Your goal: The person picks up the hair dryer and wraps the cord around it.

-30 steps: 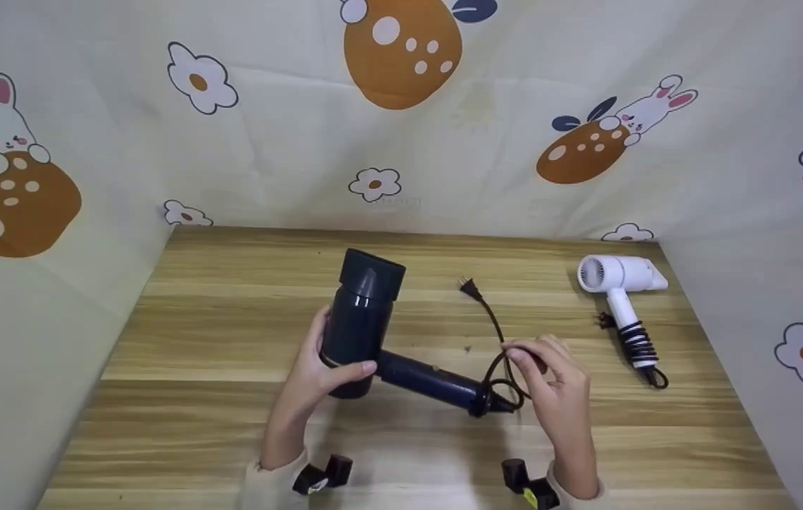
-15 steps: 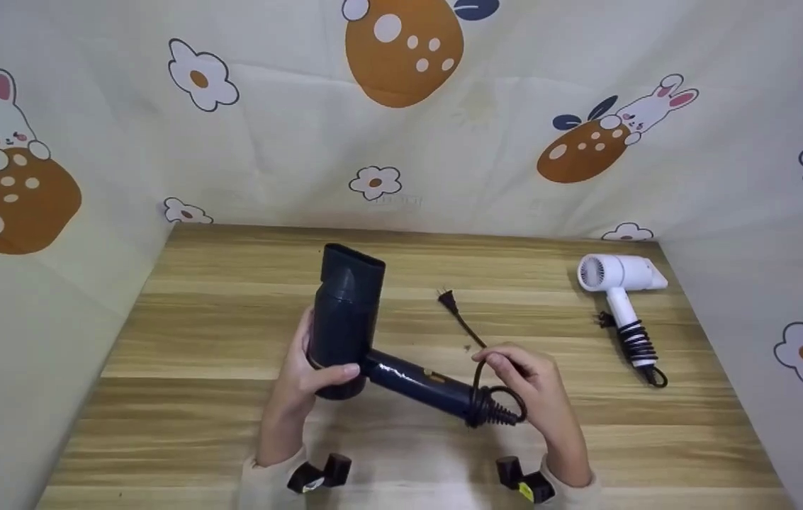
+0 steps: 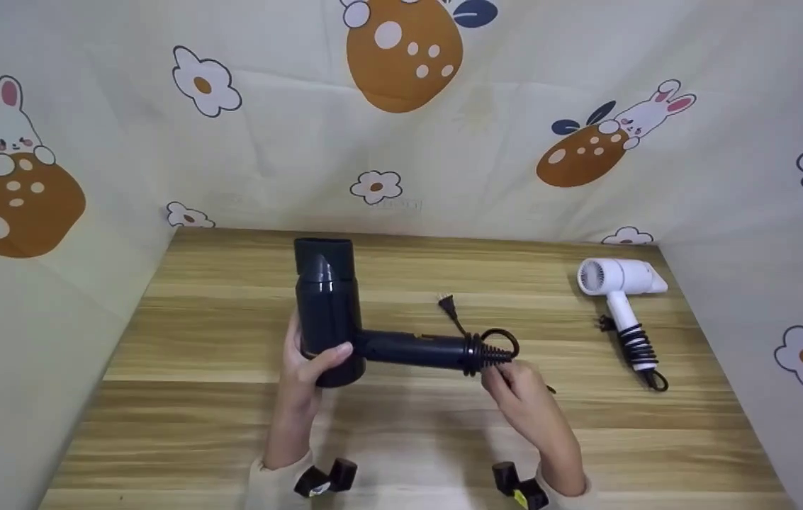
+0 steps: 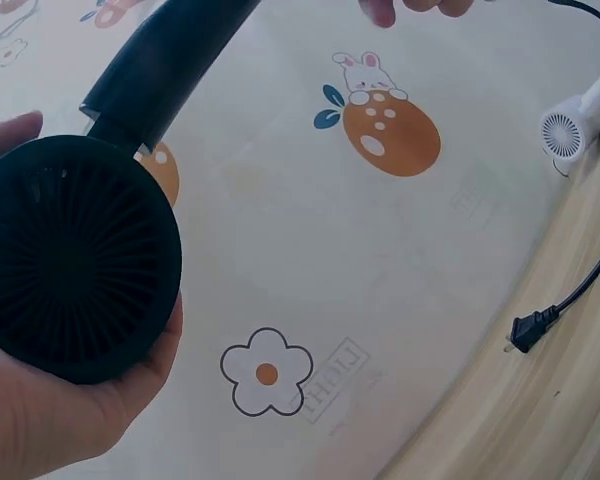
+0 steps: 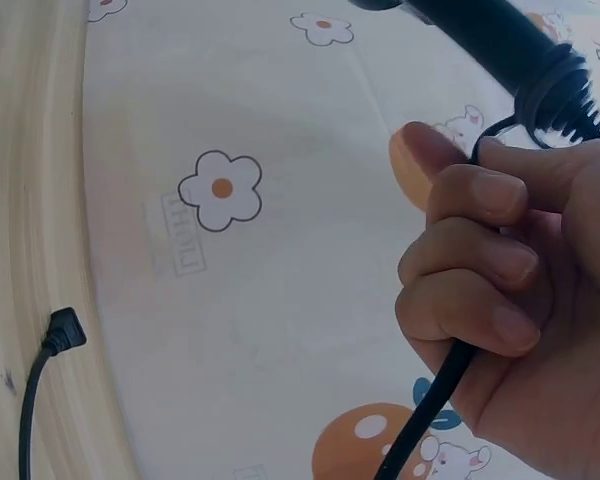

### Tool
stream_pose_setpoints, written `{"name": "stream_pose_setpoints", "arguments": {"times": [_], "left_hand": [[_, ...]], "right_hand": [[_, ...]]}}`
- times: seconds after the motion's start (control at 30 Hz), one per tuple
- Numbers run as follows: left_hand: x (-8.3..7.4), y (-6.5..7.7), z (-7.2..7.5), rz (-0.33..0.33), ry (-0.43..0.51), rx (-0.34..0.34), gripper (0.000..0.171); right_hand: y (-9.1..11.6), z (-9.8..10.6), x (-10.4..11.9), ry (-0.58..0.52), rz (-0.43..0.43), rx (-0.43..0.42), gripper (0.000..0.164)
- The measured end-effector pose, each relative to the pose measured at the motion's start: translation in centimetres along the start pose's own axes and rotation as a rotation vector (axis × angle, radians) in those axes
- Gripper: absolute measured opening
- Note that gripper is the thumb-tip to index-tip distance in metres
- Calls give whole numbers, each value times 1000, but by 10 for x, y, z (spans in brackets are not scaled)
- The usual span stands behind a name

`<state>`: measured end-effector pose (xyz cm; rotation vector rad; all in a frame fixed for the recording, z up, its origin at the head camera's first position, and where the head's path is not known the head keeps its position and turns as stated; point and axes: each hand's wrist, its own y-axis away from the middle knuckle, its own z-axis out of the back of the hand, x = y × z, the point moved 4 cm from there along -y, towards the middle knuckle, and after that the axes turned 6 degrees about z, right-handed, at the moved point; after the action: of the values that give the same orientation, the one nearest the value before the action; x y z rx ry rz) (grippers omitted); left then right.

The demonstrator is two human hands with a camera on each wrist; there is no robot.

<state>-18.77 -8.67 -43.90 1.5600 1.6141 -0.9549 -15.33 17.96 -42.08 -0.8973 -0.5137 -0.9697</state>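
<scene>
My left hand [image 3: 307,365] grips the dark blue hair dryer [image 3: 330,312] round its barrel near the intake end, thumb across the front. The dryer's nozzle points to the back and its handle reaches right, level. My right hand [image 3: 525,393] pinches the black power cord [image 5: 430,410] just below the handle's end, fingers curled round it in the right wrist view. A few turns of cord circle the handle's end, and a loop stands up beside it. The cord's plug [image 3: 448,306] hangs or lies behind the handle. The round intake grille [image 4: 70,260] faces the left wrist camera.
A white hair dryer [image 3: 621,276] lies at the right of the wooden table [image 3: 195,425], its black cord [image 3: 636,346] wound round its handle. Patterned cloth walls [image 3: 288,142] with rabbits and flowers enclose the table at the back and both sides.
The dryer has shifted left and its handle has swung up to level. My right hand has brought the cord over the handle's end and down, adding to the turns there.
</scene>
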Motion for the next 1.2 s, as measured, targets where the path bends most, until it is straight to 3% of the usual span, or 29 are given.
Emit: {"name": "stream_pose_setpoints", "arguments": {"times": [0.07,0.23,0.33,0.47,0.57,0.7,0.87,1.2], "left_hand": [[-1,0,0,-7,-13,-22,76],[-2,2,0,-6,-73,-91,74],[-1,1,-1,4,-131,-130,70],[1,-2,-2,-3,-199,-186,67],[3,-4,0,-19,-247,-247,70],[4,-7,6,-19,-294,-311,73],[2,-7,10,-20,-315,-314,73],[8,-6,2,-8,-409,-242,81]], "right_hand": [[1,-2,3,29,6,33,24],[3,-5,12,164,115,77,12],[5,-6,14,243,115,139,6],[6,-6,14,287,80,225,30],[6,-6,14,228,51,252,34],[6,-3,16,145,85,179,20],[7,1,20,136,200,36,18],[7,-4,22,10,307,64,21]]}}
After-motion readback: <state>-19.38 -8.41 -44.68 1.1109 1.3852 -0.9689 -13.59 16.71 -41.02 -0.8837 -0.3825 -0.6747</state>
